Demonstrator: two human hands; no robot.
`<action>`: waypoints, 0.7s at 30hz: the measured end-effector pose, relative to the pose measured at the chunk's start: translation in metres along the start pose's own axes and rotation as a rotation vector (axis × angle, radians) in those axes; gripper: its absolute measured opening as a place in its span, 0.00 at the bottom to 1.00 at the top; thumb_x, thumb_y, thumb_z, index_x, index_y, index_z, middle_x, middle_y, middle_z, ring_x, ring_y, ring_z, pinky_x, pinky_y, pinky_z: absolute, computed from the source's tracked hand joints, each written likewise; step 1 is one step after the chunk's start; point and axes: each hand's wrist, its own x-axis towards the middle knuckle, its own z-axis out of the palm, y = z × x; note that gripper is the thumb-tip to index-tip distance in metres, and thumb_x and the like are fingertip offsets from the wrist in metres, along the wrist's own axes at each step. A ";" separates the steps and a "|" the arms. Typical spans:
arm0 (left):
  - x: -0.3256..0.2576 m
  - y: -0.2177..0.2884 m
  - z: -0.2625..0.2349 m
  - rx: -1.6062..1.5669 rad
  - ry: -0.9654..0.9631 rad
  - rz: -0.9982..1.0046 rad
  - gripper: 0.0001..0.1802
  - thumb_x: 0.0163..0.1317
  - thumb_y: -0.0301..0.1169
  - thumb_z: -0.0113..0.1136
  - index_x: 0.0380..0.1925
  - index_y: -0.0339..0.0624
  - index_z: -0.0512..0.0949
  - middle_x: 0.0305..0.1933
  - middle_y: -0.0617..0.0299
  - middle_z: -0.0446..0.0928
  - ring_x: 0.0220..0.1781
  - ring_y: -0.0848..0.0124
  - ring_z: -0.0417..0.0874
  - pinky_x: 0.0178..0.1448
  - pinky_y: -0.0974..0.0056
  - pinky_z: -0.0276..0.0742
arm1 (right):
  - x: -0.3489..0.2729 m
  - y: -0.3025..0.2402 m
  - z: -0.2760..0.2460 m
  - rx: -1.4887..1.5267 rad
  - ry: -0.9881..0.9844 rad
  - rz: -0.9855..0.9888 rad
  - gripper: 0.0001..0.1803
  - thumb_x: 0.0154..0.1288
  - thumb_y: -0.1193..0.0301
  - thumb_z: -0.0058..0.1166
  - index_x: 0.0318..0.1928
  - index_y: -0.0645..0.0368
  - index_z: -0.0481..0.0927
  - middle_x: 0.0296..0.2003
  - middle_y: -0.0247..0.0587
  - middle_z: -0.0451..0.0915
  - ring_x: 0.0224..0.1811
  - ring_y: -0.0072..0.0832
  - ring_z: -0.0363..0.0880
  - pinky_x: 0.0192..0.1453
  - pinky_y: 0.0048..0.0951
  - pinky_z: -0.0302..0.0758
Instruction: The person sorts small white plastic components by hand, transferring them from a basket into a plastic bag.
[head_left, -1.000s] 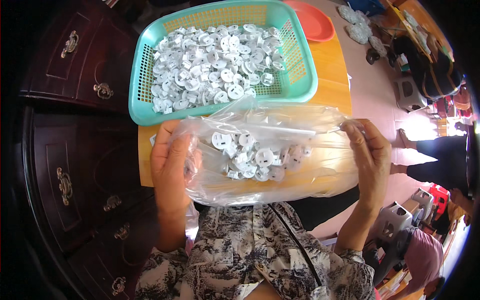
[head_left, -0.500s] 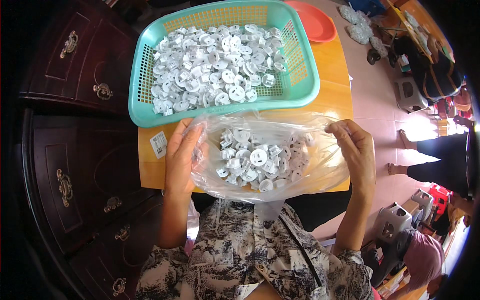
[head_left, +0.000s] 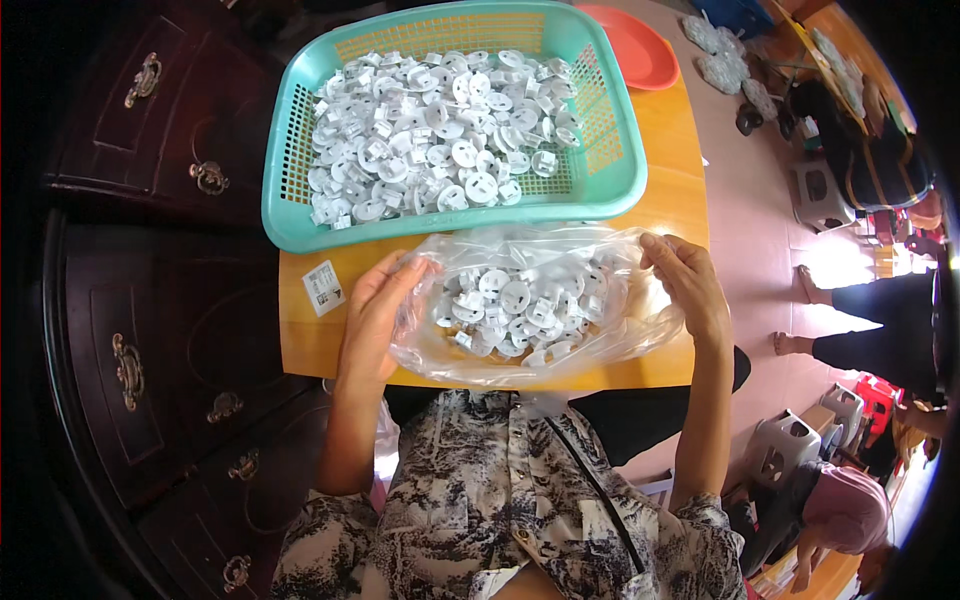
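A clear plastic bag (head_left: 625, 335) lies on the table in front of me, its mouth spread between my hands. Inside it is a heap of small white round plastic parts (head_left: 515, 297) with slots and square blocks. My left hand (head_left: 375, 310) grips the bag's left edge between thumb and fingers. On the opposite side, my right hand (head_left: 690, 280) pinches the rim of the bag. Just beyond the bag stands a turquoise plastic basket (head_left: 450, 229), holding many more of the same white parts (head_left: 400, 140).
A red-orange plate (head_left: 640, 50) sits at the table's far right corner. Left of the bag, a printed white label (head_left: 323, 288) lies on the wooden table (head_left: 665, 170). Dark drawers (head_left: 130, 370) line the left. Stools (head_left: 785, 445) and other people (head_left: 850, 510) are at right.
My right hand has shifted a little left, and the bag's mouth is narrower. The parts inside have settled differently. Both hands keep hold of the bag.
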 end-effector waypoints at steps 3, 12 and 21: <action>0.024 -0.009 -0.012 -0.300 0.145 -0.259 0.13 0.73 0.37 0.55 0.44 0.38 0.79 0.27 0.70 0.76 0.20 0.84 0.67 0.21 0.76 0.59 | 0.019 0.002 -0.002 -0.090 0.024 0.017 0.26 0.68 0.48 0.59 0.25 0.59 0.81 0.21 0.26 0.69 0.23 0.13 0.62 0.25 0.21 0.57; 0.010 0.005 -0.034 -0.350 -0.223 -0.183 0.24 0.76 0.42 0.48 0.61 0.34 0.73 0.47 0.60 0.81 0.38 0.78 0.78 0.33 0.72 0.74 | 0.002 -0.041 -0.008 -0.183 0.189 -0.130 0.25 0.67 0.52 0.61 0.42 0.65 0.83 0.28 0.37 0.77 0.33 0.24 0.74 0.39 0.28 0.72; -0.040 0.044 -0.017 0.729 0.127 0.422 0.25 0.79 0.43 0.39 0.54 0.34 0.78 0.45 0.55 0.81 0.46 0.68 0.81 0.54 0.63 0.75 | -0.022 -0.119 0.016 -0.760 0.280 -0.794 0.23 0.52 0.74 0.69 0.51 0.55 0.82 0.50 0.41 0.80 0.56 0.44 0.75 0.62 0.42 0.71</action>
